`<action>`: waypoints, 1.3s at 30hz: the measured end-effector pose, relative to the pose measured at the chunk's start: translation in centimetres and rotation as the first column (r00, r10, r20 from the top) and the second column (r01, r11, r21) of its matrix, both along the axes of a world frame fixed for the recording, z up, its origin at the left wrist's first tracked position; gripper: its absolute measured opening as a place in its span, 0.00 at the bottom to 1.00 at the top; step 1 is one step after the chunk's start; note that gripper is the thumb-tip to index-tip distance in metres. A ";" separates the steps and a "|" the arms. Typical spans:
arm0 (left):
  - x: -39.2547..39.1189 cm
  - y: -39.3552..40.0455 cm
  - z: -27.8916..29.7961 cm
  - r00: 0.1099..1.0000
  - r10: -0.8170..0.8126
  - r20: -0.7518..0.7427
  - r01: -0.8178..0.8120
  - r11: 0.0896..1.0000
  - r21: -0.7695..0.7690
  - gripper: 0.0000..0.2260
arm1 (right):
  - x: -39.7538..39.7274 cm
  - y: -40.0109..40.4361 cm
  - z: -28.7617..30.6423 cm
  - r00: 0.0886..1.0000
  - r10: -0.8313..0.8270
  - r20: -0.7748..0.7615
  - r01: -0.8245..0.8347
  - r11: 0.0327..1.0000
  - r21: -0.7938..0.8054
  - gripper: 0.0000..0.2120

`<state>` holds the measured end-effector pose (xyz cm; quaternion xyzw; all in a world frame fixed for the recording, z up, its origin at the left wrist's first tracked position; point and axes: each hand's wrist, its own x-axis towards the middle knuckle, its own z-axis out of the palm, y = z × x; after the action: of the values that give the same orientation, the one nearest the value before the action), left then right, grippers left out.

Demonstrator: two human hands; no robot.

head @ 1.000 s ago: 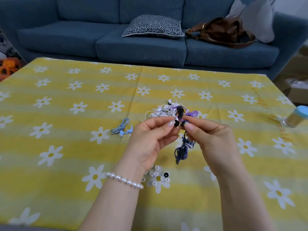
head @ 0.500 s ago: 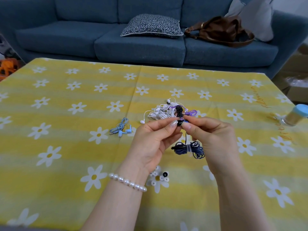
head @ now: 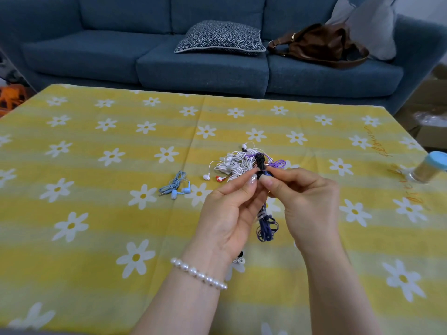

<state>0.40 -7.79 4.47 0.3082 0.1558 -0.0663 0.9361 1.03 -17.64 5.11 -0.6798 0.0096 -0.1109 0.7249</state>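
Observation:
My left hand (head: 229,211) and my right hand (head: 307,201) meet above the table, both pinching the dark blue earphones at their black earbud tips (head: 262,175). Its bundled dark blue cord (head: 267,227) dangles between my palms. Behind my fingers lies a tangled pile of white, black and purple earphones (head: 239,163), with a red earbud (head: 220,178) at its near edge. A light blue earphone set (head: 176,186) lies to the left. Small white ear tips (head: 239,260) peek out beside my left wrist.
The table wears a yellow cloth with white daisies (head: 96,226). A blue-capped jar (head: 430,169) lies at the right edge. Beyond stands a blue sofa (head: 205,68) with a patterned cushion (head: 220,38) and a brown bag (head: 319,44). Cardboard boxes (head: 433,105) sit at right.
The dark blue cord bundle, swung out sideways half a second ago, now hangs down again between my palms. My fingertips stay pinched together on the earbuds.

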 end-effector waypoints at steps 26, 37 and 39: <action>-0.7 -1.4 0.1 0.989 0.096 0.112 -0.118 0.970 0.212 0.11 | 0.0 0.3 -0.5 0.993 -0.111 0.031 0.112 0.994 -0.018 0.12; -0.7 -0.2 0.5 0.993 -0.050 0.103 0.026 0.975 0.221 0.11 | 0.1 -1.2 -0.3 0.993 0.080 0.082 -0.079 0.997 -0.012 0.10; -0.6 0.1 0.6 0.992 -0.085 0.095 0.059 0.968 0.242 0.11 | 0.2 -1.4 -0.4 0.992 0.102 0.069 -0.101 0.995 -0.016 0.11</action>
<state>-0.19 -7.73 5.02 0.4272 0.1020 -0.0648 0.8961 1.20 -19.02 4.73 -0.6797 -0.0509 -0.0974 0.7252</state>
